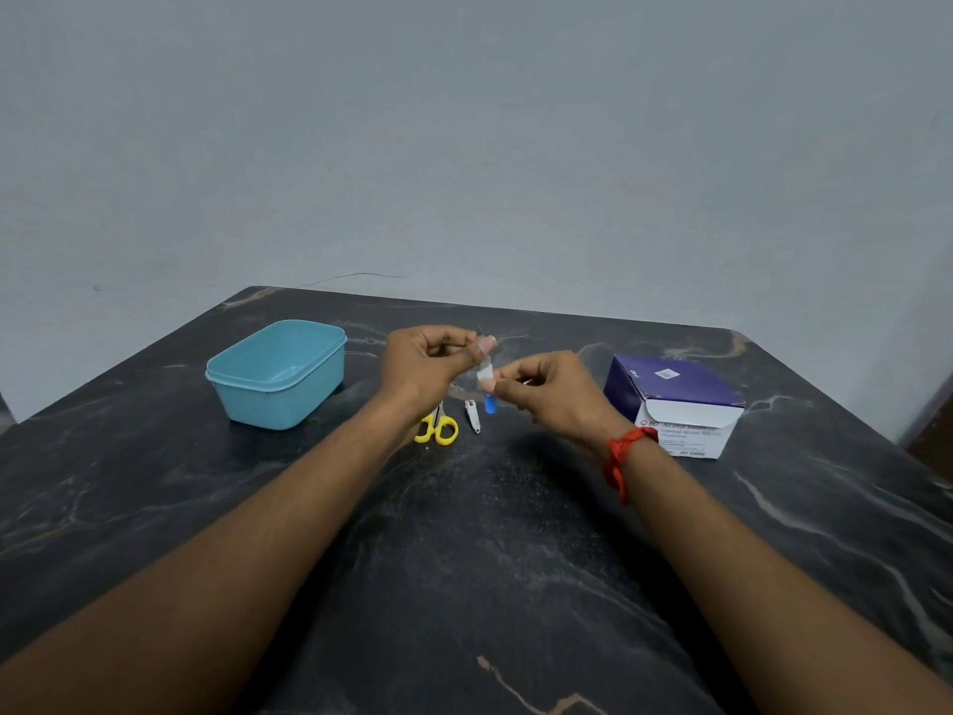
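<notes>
Both hands were raised a little above the dark marbled worktop [464, 534], meeting near its middle. The left hand [430, 366] had its fingers curled and pinched the upper end of a white packet [485, 374]. The right hand [554, 394] pinched the lower end between thumb and forefinger. The packet was small and blurred, so it may have been a wrapped swab; I could not tell for sure. It hung between the two hands, clear of the worktop, tilted slightly from upright.

A red thread [621, 454] was tied round the right wrist.

Just below the hands, on the worktop, lay yellow-handled scissors [438, 429], a nail clipper [473, 416] beside them, and a small blue piece [490, 405] next to the clipper. A light blue tub [242, 394] stood to the left, well apart from the hands. A purple and white box [686, 389] with an open flap stood to the right, near the right wrist.
</notes>
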